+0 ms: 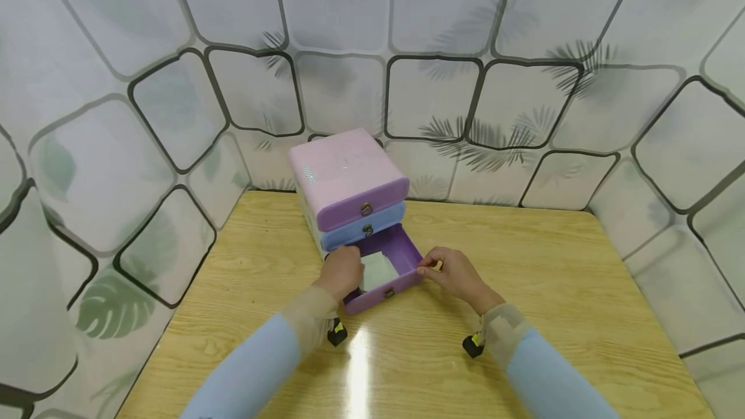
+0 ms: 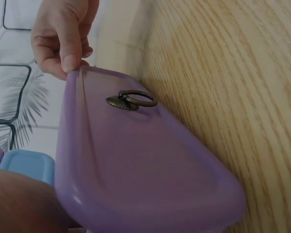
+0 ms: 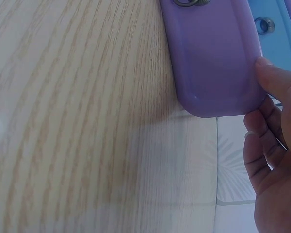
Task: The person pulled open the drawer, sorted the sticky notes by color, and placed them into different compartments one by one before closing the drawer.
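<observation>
A small chest of drawers [image 1: 349,173] with a pink top stands at the back of the table, its bottom purple drawer [image 1: 401,247] pulled out. Inside that drawer lies a flat whitish thing [image 1: 378,271]. My right hand [image 1: 456,275] pinches the drawer's right rim near the front corner, thumb on the edge and other fingers loosely curled. Over the drawer's left side is my left hand [image 1: 342,271], close beside the whitish thing. Its fingertips are hidden, and I cannot tell what they hold. A bronze ring pull [image 2: 131,100] hangs on the purple front.
Above the pulled-out drawer, a blue drawer [image 1: 363,226] and a purple top drawer [image 1: 363,204] are closed, each with a ring pull. The wooden table [image 1: 495,238] surrounds the chest. A patterned curtain-like wall [image 1: 433,99] stands close behind it.
</observation>
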Motion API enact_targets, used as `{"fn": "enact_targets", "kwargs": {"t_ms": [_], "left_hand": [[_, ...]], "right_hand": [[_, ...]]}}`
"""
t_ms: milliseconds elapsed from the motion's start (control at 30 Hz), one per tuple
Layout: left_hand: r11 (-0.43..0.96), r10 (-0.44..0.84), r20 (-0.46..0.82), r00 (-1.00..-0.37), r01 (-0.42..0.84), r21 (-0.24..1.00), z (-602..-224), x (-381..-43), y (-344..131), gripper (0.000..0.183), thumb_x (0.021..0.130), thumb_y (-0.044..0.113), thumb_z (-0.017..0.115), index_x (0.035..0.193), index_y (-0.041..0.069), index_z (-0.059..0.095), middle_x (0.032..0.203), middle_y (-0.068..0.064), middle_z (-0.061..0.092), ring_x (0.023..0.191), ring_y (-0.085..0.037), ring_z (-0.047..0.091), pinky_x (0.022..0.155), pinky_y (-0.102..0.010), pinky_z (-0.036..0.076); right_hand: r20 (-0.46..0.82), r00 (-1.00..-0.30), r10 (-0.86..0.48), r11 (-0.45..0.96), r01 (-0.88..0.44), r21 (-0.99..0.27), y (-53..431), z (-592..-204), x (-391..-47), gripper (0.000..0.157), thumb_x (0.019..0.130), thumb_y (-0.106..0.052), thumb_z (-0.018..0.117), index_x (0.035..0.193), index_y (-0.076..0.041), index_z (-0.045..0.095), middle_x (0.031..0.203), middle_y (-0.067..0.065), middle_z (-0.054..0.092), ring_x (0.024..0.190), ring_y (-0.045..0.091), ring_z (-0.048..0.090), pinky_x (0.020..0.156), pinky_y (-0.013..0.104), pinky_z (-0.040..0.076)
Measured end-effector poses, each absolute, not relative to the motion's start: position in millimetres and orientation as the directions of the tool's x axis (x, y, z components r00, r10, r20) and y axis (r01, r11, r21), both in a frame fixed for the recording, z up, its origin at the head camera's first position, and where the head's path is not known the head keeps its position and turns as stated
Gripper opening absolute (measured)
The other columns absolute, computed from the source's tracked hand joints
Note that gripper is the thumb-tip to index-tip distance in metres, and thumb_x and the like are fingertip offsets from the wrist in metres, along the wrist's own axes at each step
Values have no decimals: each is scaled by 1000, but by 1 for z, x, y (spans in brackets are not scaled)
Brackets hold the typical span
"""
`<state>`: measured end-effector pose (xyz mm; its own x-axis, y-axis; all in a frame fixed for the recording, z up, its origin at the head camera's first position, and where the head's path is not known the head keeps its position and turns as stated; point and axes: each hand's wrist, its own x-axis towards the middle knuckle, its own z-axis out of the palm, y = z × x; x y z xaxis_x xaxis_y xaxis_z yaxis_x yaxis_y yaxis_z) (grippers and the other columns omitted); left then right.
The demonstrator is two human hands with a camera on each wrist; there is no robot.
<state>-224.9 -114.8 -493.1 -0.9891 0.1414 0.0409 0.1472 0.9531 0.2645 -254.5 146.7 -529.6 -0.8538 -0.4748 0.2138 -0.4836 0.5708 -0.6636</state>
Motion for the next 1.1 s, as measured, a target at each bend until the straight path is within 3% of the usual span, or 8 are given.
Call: {"fn": "enact_targets", "kwargs": {"t_ms": [500,767,1100], "left_hand": [[961,102,30,-994,107,256,-497,-234,-110,24,86,21,71,78,-1,65,74,-16,66,63,-31,65,53,-43,54],[950,218,35,-975,220,223,-497,-229,-110,23,88,18,69,80,-3,64,72,-14,64,65,-30,65,58,-42,55],[922,234,-17,-972,217,320,-506,-231,-110,27,89,14,67,67,4,55,62,-7,56,57,-22,59,54,-37,52]], "right_hand": [[247,-839,-486,551,-513,-659,147,-529,-254,5,85,-24,74,82,-25,70,85,-14,64,77,6,58,61,25,49],[248,-838,-486,554,-515,-654,147,-529,-254,5,85,-24,74,82,-25,70,84,-14,64,76,6,58,60,25,49],[240,-839,-489,550,-510,-662,148,-529,-254,5,86,-24,73,82,-24,71,85,-14,64,75,6,58,60,26,49]]}}
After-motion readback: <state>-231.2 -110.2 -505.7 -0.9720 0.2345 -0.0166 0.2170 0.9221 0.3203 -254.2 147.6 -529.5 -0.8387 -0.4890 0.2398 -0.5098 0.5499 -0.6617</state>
